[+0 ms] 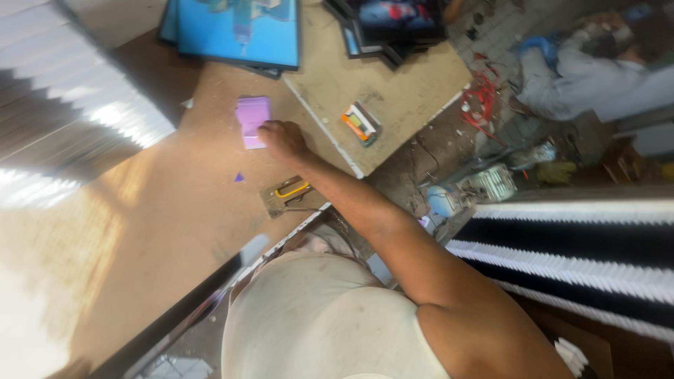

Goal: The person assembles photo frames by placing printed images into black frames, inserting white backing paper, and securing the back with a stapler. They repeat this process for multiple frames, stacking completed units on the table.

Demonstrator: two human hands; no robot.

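Reaching across a brown board [140,210], the right hand [281,138] rests loosely curled fingers on a small purple pad [252,118]. A yellow-handled staple gun [288,195] lies at six o'clock from it.

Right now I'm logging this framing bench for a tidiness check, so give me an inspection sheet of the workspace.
Surface: brown board, bare in most places; a paler board lies beside it.
Job's things: pink pad under the right hand; staple gun with a yellow grip near the forearm.
Clutter: small purple scrap; orange and green box; blue framed pictures and dark frames stacked at the far edge.
Hands: right hand's fingers rest on the pad, whether closed around it cannot be told; left hand not in view.
Cables: red wires on the floor.
Surroundings: another person low on the littered floor; white ribbed mouldings.
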